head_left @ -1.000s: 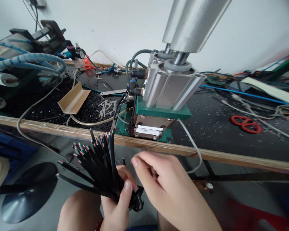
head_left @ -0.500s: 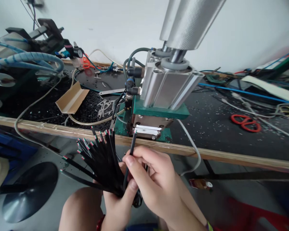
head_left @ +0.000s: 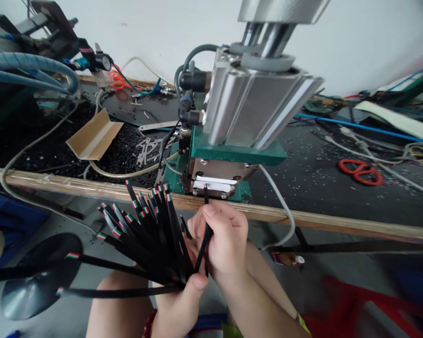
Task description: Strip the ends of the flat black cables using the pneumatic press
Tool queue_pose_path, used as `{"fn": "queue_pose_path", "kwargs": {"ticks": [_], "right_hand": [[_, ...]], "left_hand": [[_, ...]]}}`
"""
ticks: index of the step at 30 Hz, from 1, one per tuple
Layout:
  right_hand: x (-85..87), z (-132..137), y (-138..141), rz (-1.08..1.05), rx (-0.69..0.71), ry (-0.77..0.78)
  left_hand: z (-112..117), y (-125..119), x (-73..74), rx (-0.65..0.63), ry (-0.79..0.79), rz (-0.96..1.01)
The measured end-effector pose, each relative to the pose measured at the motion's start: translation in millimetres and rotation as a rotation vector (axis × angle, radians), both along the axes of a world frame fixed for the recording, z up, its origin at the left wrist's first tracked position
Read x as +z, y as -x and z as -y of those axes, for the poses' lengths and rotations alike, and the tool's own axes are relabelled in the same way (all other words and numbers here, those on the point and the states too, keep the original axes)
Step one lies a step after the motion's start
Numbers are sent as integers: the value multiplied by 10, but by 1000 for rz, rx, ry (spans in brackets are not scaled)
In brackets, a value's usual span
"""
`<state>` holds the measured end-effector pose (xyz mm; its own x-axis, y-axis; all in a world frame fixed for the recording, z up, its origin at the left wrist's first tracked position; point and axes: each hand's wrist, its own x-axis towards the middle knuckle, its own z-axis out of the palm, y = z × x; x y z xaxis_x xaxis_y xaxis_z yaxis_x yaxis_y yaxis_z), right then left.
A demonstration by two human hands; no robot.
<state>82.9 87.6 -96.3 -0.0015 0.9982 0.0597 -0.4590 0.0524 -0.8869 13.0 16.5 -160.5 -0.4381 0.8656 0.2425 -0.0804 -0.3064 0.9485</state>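
Note:
My left hand is closed round the base of a bundle of black cables that fan up and to the left, their cut ends showing red, white and green wires. My right hand pinches a single black cable and holds it upright, its tip at the slot of the metal block under the pneumatic cylinder. That machine stands on a green base at the bench's front edge.
The wooden bench edge runs across the view. On the black benchtop lie a folded cardboard piece, cut wire scraps, red scissors and loose cables. Blue hoses sit at far left. A round black stool stands below left.
My right hand picked one cable out of the bundle and raised it to the slot in the machine's front. The view moved closer to the machine.

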Motion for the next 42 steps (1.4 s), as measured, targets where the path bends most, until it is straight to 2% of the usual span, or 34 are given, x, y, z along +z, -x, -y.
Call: {"fn": "queue_pose_path", "kwargs": {"ticks": [5,9,13,20,25,30,34,37,42], "right_hand": [[-31,-2,-4,-16,30,46],[-7,10,-3,-37,74,108],[31,8,4,-78,56,133],[30,12,-3,-9,54,177],[11,14,-6,-22,57,170],[26,23,-18,44,72,186],[28,27,-30,14,56,171],[-1,26,-46,19,45,125],[-69,34,-121,192,51,-63]], "left_hand": [[62,33,-138,-19,-70,-26],[26,37,-80,3,-81,-30],[5,36,-12,-19,-72,-18],[12,18,-61,-3,-110,10],[-9,24,-28,-47,-99,15],[7,12,-67,-1,-103,12],[61,-6,-185,-44,-71,66],[87,-23,-275,11,-11,110],[67,-13,-298,69,37,90]]}}
